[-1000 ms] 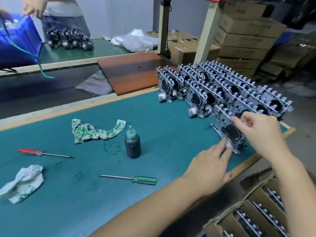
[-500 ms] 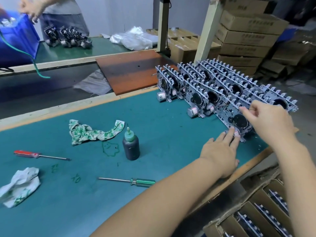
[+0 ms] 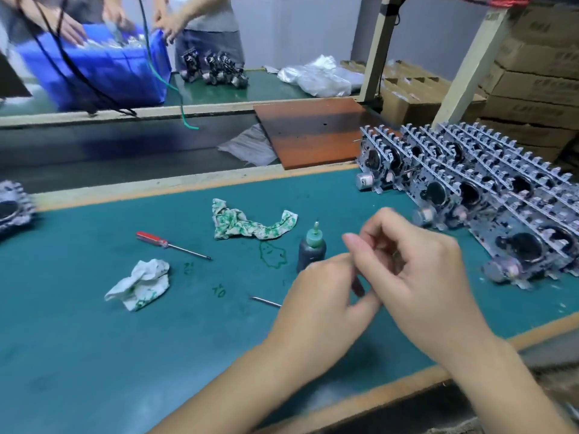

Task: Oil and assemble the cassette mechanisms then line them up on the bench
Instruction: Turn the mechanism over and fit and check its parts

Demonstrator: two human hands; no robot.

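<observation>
Both hands have left the front cassette mechanism and come together over the middle of the desk (image 3: 94, 355), and the camera has turned left.

Head view: the left hand (image 3: 319, 305) and right hand (image 3: 416, 270) meet in front of the oil bottle (image 3: 311, 249), fingers curled and touching each other. Whether they pinch something small between them cannot be told; the spot is blurred. The dark bottle with its green nozzle stands upright just behind the left hand. The cassette mechanisms (image 3: 488, 195) stand in tight rows at the right end of the green desk, apart from both hands. A red-handled screwdriver (image 3: 170, 244) lies to the left. Only the metal shaft of a second screwdriver (image 3: 266, 302) shows beside the left wrist. Two green-stained rags (image 3: 250, 222) (image 3: 139, 283) lie on the mat, with green scribbles between them, too loose to read. Stacked cardboard boxes (image 3: 539, 86) at the far right carry print too blurred to read. Beyond, people handle a blue crate (image 3: 103, 76).
</observation>
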